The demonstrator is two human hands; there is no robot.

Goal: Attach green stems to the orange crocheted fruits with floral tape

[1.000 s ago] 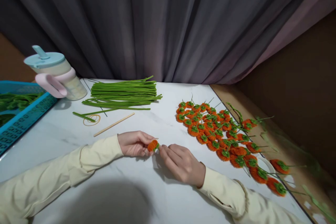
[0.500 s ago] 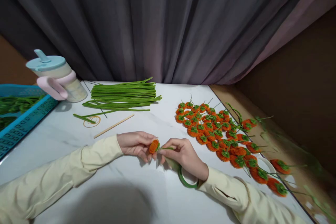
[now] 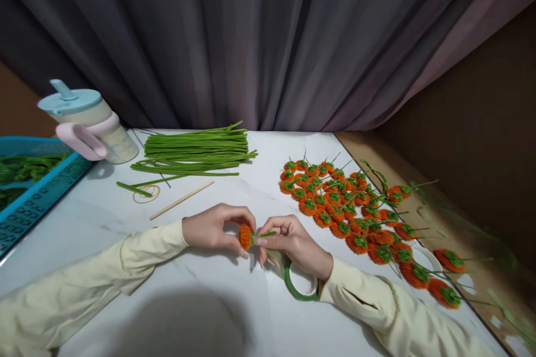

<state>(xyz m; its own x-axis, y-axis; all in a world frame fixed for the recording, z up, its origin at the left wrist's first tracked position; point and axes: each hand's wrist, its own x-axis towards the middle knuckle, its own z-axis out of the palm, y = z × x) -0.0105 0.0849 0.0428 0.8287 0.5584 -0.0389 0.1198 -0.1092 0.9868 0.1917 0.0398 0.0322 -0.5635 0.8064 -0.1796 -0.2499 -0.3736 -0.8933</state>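
My left hand (image 3: 220, 227) curves its thumb and fingers around a small orange pipe-cleaner persimmon (image 3: 245, 237), whose green leafy top faces right. Just to the right, my right hand (image 3: 293, 242) pinches the green stem (image 3: 268, 234) at that top between thumb and fingertips. A roll of green tape (image 3: 299, 297) lies under my right palm and wrist, and a pale strip seems to run from it toward the fingers. What the curled fingers of my right hand hold besides the stem is hidden.
Many finished orange persimmons (image 3: 335, 213) with wire stems cover the right side. Green pipe cleaners (image 3: 196, 148) lie at the back, near a wooden stick (image 3: 182, 201) and rubber bands (image 3: 146, 194). A lidded cup (image 3: 96, 125) and a blue basket (image 3: 46, 201) stand left.
My left hand has shifted its grip, its fingers now arched over the persimmon with the thumb below. My right hand keeps its pinch at the stem. The view has moved slightly.
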